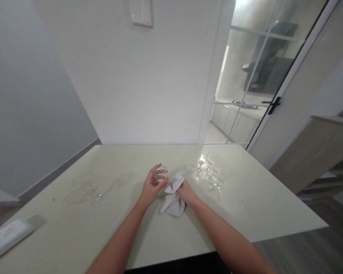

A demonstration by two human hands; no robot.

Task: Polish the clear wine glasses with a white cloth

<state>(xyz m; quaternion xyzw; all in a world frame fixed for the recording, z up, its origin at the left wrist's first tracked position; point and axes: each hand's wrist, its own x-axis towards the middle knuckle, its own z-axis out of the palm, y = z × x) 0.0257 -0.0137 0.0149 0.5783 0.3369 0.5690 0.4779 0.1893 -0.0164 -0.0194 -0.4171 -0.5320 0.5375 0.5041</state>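
Observation:
My left hand (152, 187) is wrapped round a small clear glass (161, 174), holding it just above the pale table (108, 228). My right hand (186, 192) grips a crumpled white cloth (173, 198) and presses it against the glass's side. Both hands meet near the table's middle. The cloth's lower end hangs down onto the tabletop.
Several clear stemmed glasses (213, 173) stand to the right of my hands. More clear glassware (87, 186) lies at the left. A flat white packet (5, 238) rests at the near left edge. A white wall is behind, a glass door (254, 87) at the back right.

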